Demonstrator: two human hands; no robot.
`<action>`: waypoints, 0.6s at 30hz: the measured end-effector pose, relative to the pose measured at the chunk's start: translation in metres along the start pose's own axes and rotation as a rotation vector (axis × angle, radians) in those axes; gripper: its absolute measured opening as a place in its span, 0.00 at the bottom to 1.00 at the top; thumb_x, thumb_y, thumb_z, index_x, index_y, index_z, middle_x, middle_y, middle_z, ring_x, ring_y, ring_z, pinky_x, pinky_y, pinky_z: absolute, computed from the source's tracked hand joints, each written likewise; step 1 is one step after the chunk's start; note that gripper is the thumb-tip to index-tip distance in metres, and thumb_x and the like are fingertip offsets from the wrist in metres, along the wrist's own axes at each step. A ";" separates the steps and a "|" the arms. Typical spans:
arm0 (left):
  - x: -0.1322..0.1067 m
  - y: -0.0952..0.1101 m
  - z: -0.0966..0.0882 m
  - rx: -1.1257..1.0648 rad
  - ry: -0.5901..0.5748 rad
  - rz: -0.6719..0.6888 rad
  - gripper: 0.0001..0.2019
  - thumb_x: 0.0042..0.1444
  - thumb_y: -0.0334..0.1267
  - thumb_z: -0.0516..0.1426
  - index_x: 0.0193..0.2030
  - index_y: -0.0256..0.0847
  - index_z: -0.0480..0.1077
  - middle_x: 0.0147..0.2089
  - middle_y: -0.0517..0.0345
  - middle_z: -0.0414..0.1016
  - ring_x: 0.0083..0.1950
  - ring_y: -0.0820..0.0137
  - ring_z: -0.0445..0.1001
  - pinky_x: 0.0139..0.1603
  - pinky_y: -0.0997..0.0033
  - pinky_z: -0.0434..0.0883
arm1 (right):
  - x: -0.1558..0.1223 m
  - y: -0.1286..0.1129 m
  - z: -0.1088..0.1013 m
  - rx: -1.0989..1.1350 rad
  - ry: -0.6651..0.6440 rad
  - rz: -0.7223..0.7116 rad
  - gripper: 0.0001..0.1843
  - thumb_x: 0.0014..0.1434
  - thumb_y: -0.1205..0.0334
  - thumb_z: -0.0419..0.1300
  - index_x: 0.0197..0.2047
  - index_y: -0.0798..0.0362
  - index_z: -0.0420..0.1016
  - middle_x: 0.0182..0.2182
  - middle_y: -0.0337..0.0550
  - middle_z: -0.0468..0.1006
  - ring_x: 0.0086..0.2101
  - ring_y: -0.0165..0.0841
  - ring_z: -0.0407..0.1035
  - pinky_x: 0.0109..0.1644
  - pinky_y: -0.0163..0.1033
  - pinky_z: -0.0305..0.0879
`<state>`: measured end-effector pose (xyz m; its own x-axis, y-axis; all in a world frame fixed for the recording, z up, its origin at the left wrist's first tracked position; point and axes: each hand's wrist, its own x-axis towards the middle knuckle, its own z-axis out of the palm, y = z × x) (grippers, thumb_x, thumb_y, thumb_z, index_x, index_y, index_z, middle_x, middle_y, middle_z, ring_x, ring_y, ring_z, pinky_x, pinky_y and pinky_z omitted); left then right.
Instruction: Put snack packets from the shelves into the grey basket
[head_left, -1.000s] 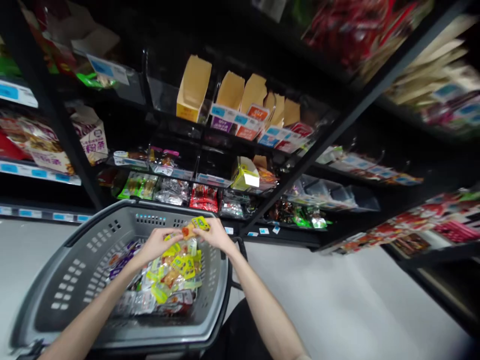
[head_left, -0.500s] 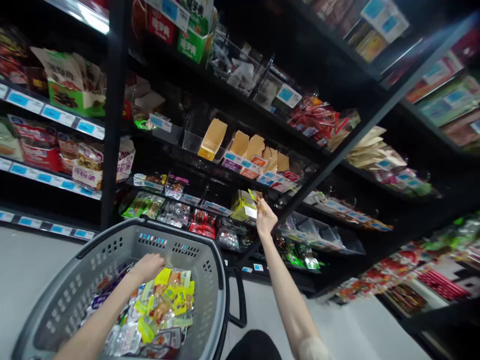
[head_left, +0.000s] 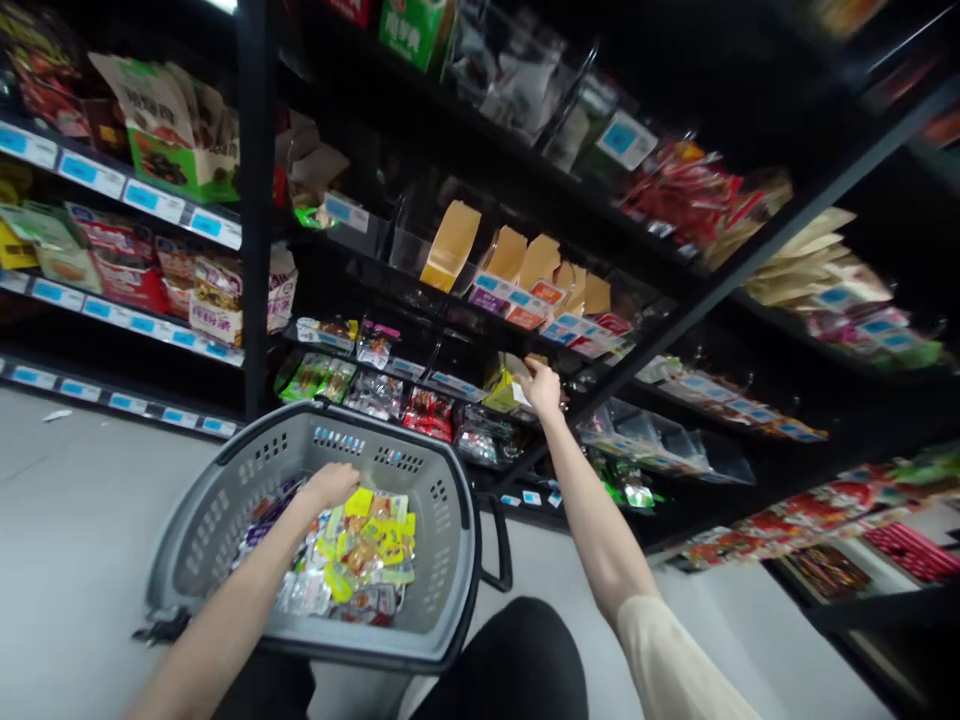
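Note:
My left hand is down in a grey plastic shopping basket. Its fingers curl onto a heap of small yellow, orange and clear snack packets; what they grip is hidden. My right arm stretches up to the black shelving. My right hand is at the open top of a yellow-green display box on a low shelf. Its fingers are pinched on a small brownish snack packet right at the box's opening.
Black shelves full of bagged snacks and blue price tags fill the view. Tan cardboard boxes stand a shelf above the yellow-green box. Clear bins sit low right. Pale floor lies left, and my dark knee is beside the basket.
My right hand rose from the basket carrying a small packet and has reached the yellow-green box on the shelf. My left hand stayed in the basket. The view tilted upward.

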<state>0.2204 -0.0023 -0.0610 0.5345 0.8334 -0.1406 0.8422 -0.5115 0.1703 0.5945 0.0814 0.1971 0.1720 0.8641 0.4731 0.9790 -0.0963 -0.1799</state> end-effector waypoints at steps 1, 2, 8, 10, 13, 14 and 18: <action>-0.002 0.002 -0.004 0.001 -0.001 -0.013 0.18 0.65 0.32 0.51 0.48 0.41 0.83 0.47 0.38 0.84 0.49 0.54 0.84 0.50 0.60 0.76 | -0.008 -0.005 0.005 0.068 0.024 -0.016 0.27 0.63 0.60 0.61 0.64 0.58 0.74 0.57 0.59 0.81 0.56 0.43 0.76 0.62 0.46 0.69; -0.005 0.003 -0.007 0.003 -0.005 -0.025 0.17 0.64 0.32 0.52 0.47 0.41 0.83 0.47 0.38 0.84 0.49 0.54 0.84 0.49 0.61 0.76 | -0.019 -0.010 0.011 0.145 0.050 -0.034 0.26 0.62 0.60 0.61 0.62 0.59 0.76 0.56 0.60 0.81 0.56 0.44 0.76 0.62 0.47 0.69; -0.004 -0.002 0.006 -0.078 -0.095 -0.075 0.17 0.65 0.34 0.54 0.52 0.37 0.82 0.53 0.32 0.82 0.55 0.49 0.81 0.54 0.57 0.75 | -0.136 -0.043 0.060 0.435 -0.240 -0.249 0.22 0.65 0.54 0.59 0.57 0.57 0.80 0.52 0.55 0.84 0.50 0.43 0.78 0.55 0.46 0.74; -0.001 -0.004 0.015 -0.094 -0.121 -0.083 0.17 0.65 0.35 0.54 0.53 0.36 0.82 0.53 0.32 0.82 0.55 0.49 0.81 0.55 0.57 0.74 | -0.178 -0.053 0.073 0.362 -0.588 -0.365 0.21 0.66 0.55 0.59 0.58 0.55 0.80 0.55 0.53 0.83 0.52 0.43 0.78 0.59 0.45 0.72; 0.004 -0.002 0.028 -0.109 -0.166 -0.081 0.17 0.64 0.36 0.55 0.53 0.37 0.82 0.52 0.35 0.83 0.54 0.51 0.82 0.54 0.61 0.74 | -0.220 -0.066 0.084 0.064 -1.160 -0.504 0.25 0.62 0.58 0.65 0.62 0.52 0.78 0.60 0.54 0.80 0.58 0.47 0.75 0.63 0.45 0.69; 0.006 -0.001 0.033 -0.116 -0.186 -0.076 0.17 0.63 0.36 0.56 0.53 0.38 0.82 0.51 0.36 0.84 0.54 0.52 0.82 0.53 0.63 0.74 | -0.227 -0.071 0.085 -0.031 -1.289 -0.520 0.27 0.62 0.58 0.67 0.64 0.52 0.77 0.61 0.55 0.78 0.59 0.49 0.74 0.63 0.46 0.69; 0.015 0.008 0.054 -0.161 -0.295 -0.025 0.14 0.58 0.36 0.60 0.47 0.40 0.84 0.46 0.43 0.86 0.47 0.56 0.83 0.48 0.67 0.73 | -0.233 -0.087 0.080 -0.042 -1.276 -0.561 0.31 0.68 0.54 0.61 0.71 0.50 0.68 0.62 0.56 0.77 0.61 0.51 0.73 0.63 0.48 0.69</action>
<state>0.2386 -0.0055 -0.1145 0.5309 0.7364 -0.4193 0.8460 -0.4322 0.3121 0.4601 -0.0724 0.0337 -0.4354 0.6382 -0.6349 0.8894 0.4139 -0.1939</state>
